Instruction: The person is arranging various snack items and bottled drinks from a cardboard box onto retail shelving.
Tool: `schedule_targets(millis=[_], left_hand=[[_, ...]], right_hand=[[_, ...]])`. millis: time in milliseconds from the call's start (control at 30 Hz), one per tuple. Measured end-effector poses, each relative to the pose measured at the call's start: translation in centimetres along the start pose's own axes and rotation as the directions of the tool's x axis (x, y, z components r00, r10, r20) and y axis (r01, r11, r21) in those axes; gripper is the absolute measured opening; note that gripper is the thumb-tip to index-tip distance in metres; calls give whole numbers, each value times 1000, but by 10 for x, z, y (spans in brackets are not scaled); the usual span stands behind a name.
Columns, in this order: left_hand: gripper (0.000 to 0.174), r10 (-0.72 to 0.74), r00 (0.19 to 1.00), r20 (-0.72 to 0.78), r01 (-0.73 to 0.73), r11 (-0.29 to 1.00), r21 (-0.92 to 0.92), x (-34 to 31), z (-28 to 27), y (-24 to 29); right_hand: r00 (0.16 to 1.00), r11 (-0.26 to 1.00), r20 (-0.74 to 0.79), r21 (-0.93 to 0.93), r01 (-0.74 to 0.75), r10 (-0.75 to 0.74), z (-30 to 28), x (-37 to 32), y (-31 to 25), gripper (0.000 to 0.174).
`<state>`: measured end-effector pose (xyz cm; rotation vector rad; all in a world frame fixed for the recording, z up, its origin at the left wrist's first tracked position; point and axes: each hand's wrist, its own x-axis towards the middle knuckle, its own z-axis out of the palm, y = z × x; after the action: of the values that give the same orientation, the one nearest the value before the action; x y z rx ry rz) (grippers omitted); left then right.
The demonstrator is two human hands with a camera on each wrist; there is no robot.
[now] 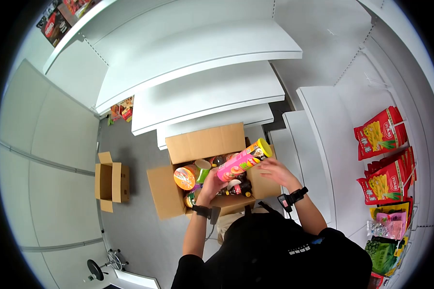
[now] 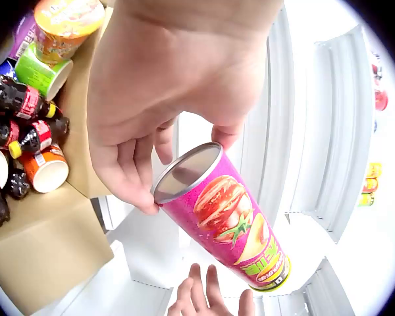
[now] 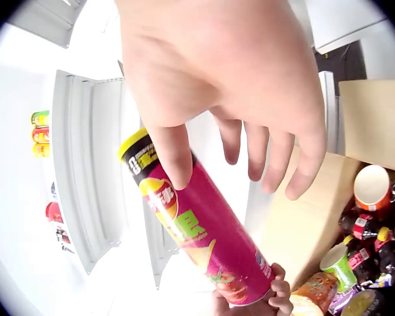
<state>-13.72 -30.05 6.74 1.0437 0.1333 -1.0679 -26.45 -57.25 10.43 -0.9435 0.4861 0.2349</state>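
A pink chip canister (image 1: 241, 161) with a yellow lid is tilted above the open cardboard box. My left hand (image 1: 212, 185) grips it near its metal bottom end, thumb and fingers on either side of the rim in the left wrist view. Close to the lid end is my right hand (image 1: 278, 172), its fingers spread and relaxed; in the right wrist view the thumb overlaps the canister. Inside the box (image 1: 159, 192) lie small cola bottles (image 2: 36, 135), an orange instant noodle cup (image 1: 184, 178) and a green cup (image 1: 202, 169).
White shelves (image 1: 207, 91) rise in front of the box. Red snack bags (image 1: 381, 135) hang on the right. A smaller open carton (image 1: 112, 182) stands on the floor at left, with a wheeled stool (image 1: 103, 265) behind it.
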Motion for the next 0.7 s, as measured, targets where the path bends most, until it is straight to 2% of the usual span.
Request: schedule_targets(millis=[133, 333, 467, 700], left_hand=[[52, 6, 996, 85, -5, 1000, -5, 4, 32, 19], [58, -10, 964, 265, 35, 995, -90, 19, 59, 31], [56, -16, 965, 262, 34, 997, -66, 18, 78, 38], [57, 76, 951, 299, -59, 996, -65, 17, 100, 48]], right_hand=[[989, 985, 63, -105, 138, -132, 30, -9, -28, 51], [953, 951, -3, -52, 303, -304, 50, -12, -42, 55], [901, 899, -10, -68, 432, -434, 57, -11, -53, 54], [845, 845, -36, 3, 534, -534, 72, -15, -71, 51]])
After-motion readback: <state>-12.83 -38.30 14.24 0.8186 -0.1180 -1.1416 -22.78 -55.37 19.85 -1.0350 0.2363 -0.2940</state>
